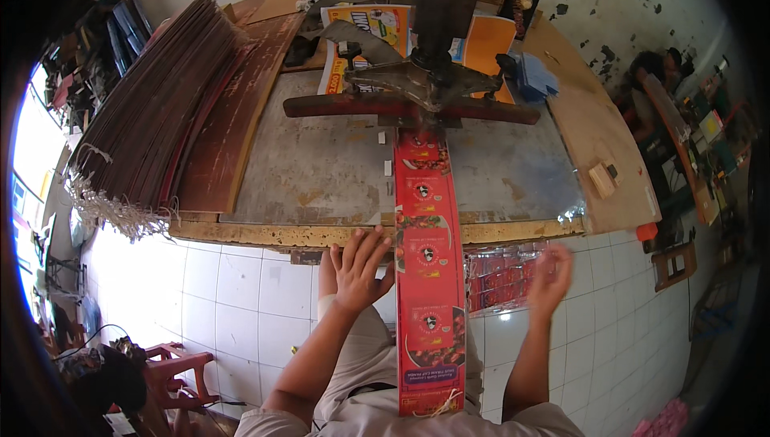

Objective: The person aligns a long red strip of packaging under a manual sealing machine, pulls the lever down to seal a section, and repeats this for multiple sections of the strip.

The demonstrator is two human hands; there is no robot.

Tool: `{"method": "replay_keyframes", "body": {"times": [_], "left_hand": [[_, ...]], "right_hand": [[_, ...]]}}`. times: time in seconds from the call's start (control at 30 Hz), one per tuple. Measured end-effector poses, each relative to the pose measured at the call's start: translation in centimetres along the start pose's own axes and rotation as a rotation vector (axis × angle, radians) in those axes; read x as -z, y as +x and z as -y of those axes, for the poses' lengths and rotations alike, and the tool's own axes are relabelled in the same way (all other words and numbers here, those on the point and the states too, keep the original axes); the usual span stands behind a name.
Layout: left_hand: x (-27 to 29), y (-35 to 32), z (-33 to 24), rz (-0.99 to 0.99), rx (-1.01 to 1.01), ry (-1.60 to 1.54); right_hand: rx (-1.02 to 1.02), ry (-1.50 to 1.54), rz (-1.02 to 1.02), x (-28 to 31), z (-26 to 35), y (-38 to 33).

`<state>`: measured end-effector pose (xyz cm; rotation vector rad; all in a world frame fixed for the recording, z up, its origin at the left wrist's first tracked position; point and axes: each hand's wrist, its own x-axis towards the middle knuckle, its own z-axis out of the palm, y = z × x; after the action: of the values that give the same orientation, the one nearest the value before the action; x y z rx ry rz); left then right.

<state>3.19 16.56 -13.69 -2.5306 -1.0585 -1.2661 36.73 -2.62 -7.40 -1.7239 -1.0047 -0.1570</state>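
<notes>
Red printed strip (429,277) runs lengthwise toward machine (425,84).

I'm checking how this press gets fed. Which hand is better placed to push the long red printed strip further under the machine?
Probably the left hand: its fingers touch the red strip's left edge at the bench edge. The right hand is open, blurred and clear of the strip, over a stack of red packs.

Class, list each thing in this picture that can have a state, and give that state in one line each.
Red printed strip: lying flat lengthwise, far end under the press, near end past the bench edge.
Press: down on the strip.
Left hand: open, fingers spread, touching the strip's left edge.
Right hand: open, blurred, off the strip.
Card stack: piled, leaning.
</notes>
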Motion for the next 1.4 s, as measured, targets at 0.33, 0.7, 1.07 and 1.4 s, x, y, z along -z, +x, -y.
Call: {"method": "replay_keyframes", "body": {"times": [0.33,0.7,1.07,1.4], "left_hand": [[1.0,0.8,-0.6,0.008,0.034,-0.08],[6.6,4.8,-1.6,0.085,0.135,-0.303],[6.7,10.6,-0.1,0.289,-0.087,-0.297],[6.1,10.3,-0.6,0.274,-0.038,-0.26]], "right_hand": [[-0.549,0.861,0.604,-2.5,11.9,-9.1],[-0.534,0.769,0.602,-3.0,12.8,-7.3],[-0.316,0.258,0.571,-8.2,12.5,0.6],[0.489,-0.101,0.55,-10.1,10.1,6.4]]}}
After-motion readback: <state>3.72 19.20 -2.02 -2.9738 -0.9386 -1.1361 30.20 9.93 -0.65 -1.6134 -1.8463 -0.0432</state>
